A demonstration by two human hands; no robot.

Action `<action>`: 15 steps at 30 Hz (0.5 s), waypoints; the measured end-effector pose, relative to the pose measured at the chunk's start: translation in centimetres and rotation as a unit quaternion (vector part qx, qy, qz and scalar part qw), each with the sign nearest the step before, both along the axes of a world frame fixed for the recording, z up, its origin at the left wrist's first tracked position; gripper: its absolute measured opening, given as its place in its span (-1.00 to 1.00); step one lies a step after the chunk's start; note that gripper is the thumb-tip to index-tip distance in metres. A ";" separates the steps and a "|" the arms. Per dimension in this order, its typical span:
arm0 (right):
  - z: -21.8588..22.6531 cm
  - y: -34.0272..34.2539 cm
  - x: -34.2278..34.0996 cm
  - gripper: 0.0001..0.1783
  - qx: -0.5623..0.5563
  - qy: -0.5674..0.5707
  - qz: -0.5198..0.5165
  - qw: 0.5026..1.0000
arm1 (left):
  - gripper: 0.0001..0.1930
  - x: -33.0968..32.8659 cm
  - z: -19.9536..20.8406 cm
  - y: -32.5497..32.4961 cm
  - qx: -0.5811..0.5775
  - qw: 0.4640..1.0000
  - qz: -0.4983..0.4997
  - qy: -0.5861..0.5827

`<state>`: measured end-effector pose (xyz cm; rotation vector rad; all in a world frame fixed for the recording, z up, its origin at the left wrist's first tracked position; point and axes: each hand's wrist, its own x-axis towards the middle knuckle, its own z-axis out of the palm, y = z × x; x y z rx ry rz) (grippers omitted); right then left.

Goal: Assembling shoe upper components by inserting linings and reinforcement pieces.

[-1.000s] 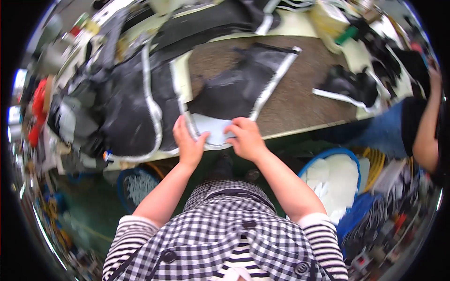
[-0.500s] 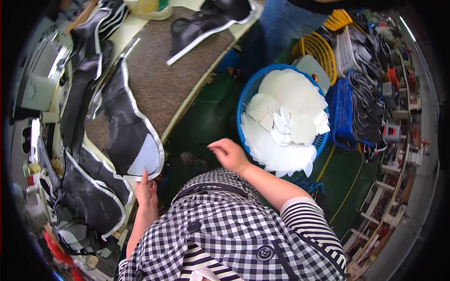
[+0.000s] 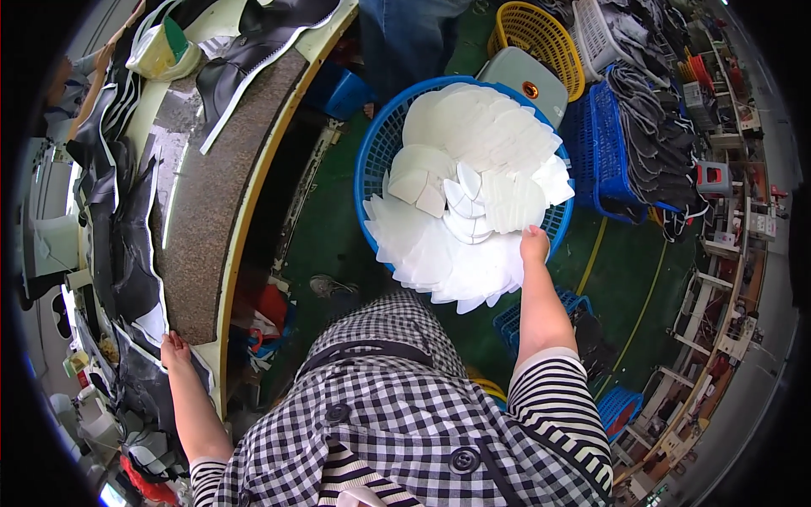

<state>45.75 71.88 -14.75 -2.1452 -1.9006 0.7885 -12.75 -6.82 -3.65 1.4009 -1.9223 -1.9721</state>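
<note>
My left hand (image 3: 176, 348) grips the near end of a black shoe-upper-like panel (image 3: 135, 269) edged in white, lying along the left side of the table; a pale patch shows at that end. My right hand (image 3: 534, 247) reaches over the near right rim of a round blue basket (image 3: 368, 211). Its fingers are drawn together at the edge of thin white cut pieces (image 3: 515, 203), which fan out in overlapping layers inside. Whatever lies between those fingertips is hidden.
On the brown-topped table (image 3: 207, 211) lie another white-edged black panel (image 3: 245, 59) and a pale tub (image 3: 160, 55). Beyond the round basket are a grey stool (image 3: 528, 84), a yellow basket (image 3: 541, 34) and a blue crate (image 3: 596, 144) beside dark pieces. Someone's jeans (image 3: 410, 42) show at the top.
My right hand has moved right, from in front of my body to the white pieces in the basket. My left hand has shifted left with the black panel's end. The view has turned right.
</note>
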 end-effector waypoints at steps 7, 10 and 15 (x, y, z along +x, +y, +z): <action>-5.3 3.9 -3.6 -0.32 -0.206 0.453 -0.402 0.769 | -0.88 1.1 3.7 -0.9 -0.175 0.980 0.051 0.083; -6.9 4.3 -0.7 -0.50 -0.254 0.578 -0.344 0.695 | -0.82 2.0 4.6 -0.7 -0.095 0.994 0.060 0.005; -2.9 5.4 0.1 -0.63 -0.172 0.573 -0.317 0.736 | -0.74 5.2 6.4 3.6 -0.068 0.996 0.045 -0.040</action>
